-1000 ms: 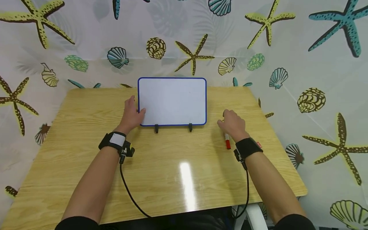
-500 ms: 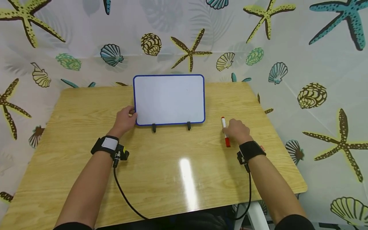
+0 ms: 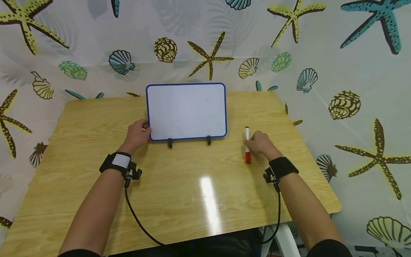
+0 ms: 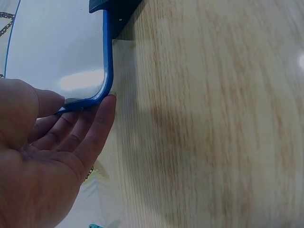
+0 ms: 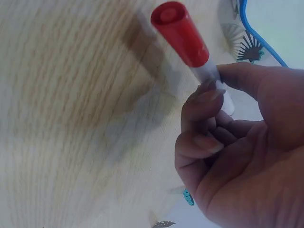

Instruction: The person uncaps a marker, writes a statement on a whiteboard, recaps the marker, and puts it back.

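A small whiteboard (image 3: pixel 186 112) with a blue frame stands on two black feet (image 3: pixel 170 143) near the back of the table. My left hand (image 3: pixel 137 135) holds its lower left corner; in the left wrist view the thumb (image 4: pixel 50 102) lies on the front side and the fingers (image 4: pixel 92 135) reach behind the blue edge. To the right of the board, my right hand (image 3: pixel 261 143) pinches a white marker (image 3: pixel 247 134) with a red cap (image 5: pixel 183 35) between thumb and fingers. The cap end points toward the person, and the marker's middle is partly hidden by the fingers.
The wooden table (image 3: pixel 179 192) reaches back to a wall cloth (image 3: pixel 135 32) printed with starfish and shells. Each wrist wears a black strap (image 3: pixel 283 167) with a camera, and a cable (image 3: pixel 136 217) runs from each toward the table's front edge.
My left hand has moved down the board's left side and taken hold of its lower corner. The right hand has taken the marker between thumb and fingers, and the marker has turned slightly more upright in view.
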The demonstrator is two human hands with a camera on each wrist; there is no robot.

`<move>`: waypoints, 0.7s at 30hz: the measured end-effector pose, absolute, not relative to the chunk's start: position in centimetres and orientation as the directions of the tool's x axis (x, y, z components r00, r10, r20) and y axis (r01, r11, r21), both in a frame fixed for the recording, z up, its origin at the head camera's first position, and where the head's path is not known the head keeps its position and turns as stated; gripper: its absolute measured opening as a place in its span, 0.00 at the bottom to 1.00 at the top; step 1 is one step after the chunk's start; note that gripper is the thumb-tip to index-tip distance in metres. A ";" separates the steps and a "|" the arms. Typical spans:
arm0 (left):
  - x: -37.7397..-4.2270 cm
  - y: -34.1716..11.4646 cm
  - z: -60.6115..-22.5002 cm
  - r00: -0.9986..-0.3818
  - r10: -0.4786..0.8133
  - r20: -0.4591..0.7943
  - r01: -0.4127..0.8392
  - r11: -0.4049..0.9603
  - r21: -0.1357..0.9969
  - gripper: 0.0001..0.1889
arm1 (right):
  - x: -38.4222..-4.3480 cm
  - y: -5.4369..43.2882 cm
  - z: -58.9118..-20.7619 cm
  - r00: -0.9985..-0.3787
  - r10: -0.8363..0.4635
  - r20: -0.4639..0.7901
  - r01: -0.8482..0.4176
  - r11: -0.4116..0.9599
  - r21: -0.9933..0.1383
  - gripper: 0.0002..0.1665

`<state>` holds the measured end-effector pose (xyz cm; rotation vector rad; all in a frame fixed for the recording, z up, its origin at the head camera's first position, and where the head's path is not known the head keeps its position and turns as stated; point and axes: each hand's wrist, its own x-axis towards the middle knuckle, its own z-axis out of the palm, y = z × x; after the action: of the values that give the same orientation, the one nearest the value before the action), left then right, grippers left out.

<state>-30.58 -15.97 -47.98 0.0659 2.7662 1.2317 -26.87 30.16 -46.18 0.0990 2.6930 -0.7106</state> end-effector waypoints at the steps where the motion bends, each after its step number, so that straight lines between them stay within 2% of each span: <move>1: -30.5 -16.1 -48.0 -0.993 0.086 -0.086 -0.006 0.672 0.740 0.23 | -26.9 30.0 -46.1 -0.940 -0.024 -0.341 0.155 0.859 -0.488 0.25; 8: -30.3 -16.8 -47.9 -0.990 0.116 -0.078 0.022 0.679 0.733 0.25 | -26.2 28.5 -44.2 -0.977 -0.030 -0.213 0.139 0.666 -0.733 0.18; 14: -29.5 -16.7 -46.3 -0.993 0.119 -0.012 0.074 0.693 0.717 0.26 | -25.7 26.6 -41.7 -0.990 -0.071 -0.120 0.076 0.444 -0.893 0.19; 18: -28.4 -15.6 -44.8 -0.983 0.164 0.081 0.172 0.676 0.716 0.28 | -25.0 25.0 -40.4 -0.990 -0.115 -0.085 0.042 0.331 -0.943 0.20; 21: -26.9 -14.0 -43.6 -0.951 0.270 0.152 0.294 0.629 0.720 0.27 | -24.2 23.7 -39.6 -0.983 -0.174 -0.060 0.018 0.235 -0.972 0.20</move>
<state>-26.95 -14.01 -43.61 0.4952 2.8614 1.2729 -24.25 23.74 -39.65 -0.1492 2.3427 -1.8459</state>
